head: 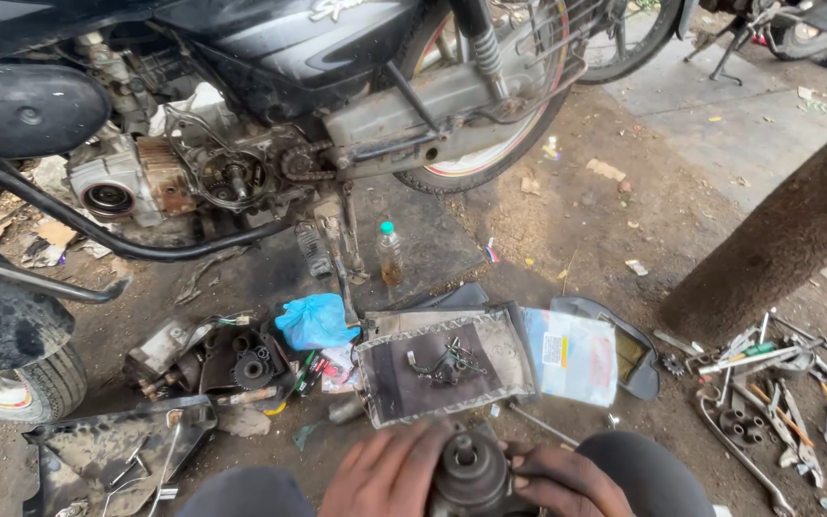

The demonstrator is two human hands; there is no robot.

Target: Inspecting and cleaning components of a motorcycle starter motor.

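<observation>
At the bottom middle, my left hand [390, 476] and my right hand [567, 483] grip a round, greasy metal engine part [471, 471] from both sides, between my knees. Just beyond it lies a dirty metal tray [390, 378] holding small oily parts [447, 362]. Above stands a black motorcycle [270, 57] with its engine side cover off, exposing the crankcase [227, 177] and chain sprocket [299, 163].
A blue plastic bag [316, 321], a small bottle with a green cap [390, 254] and removed engine parts [232, 364] lie on the dirt. Several spanners and tools [768, 383] are scattered at right beside a tree trunk [777, 239]. A black side panel [117, 445] lies bottom left.
</observation>
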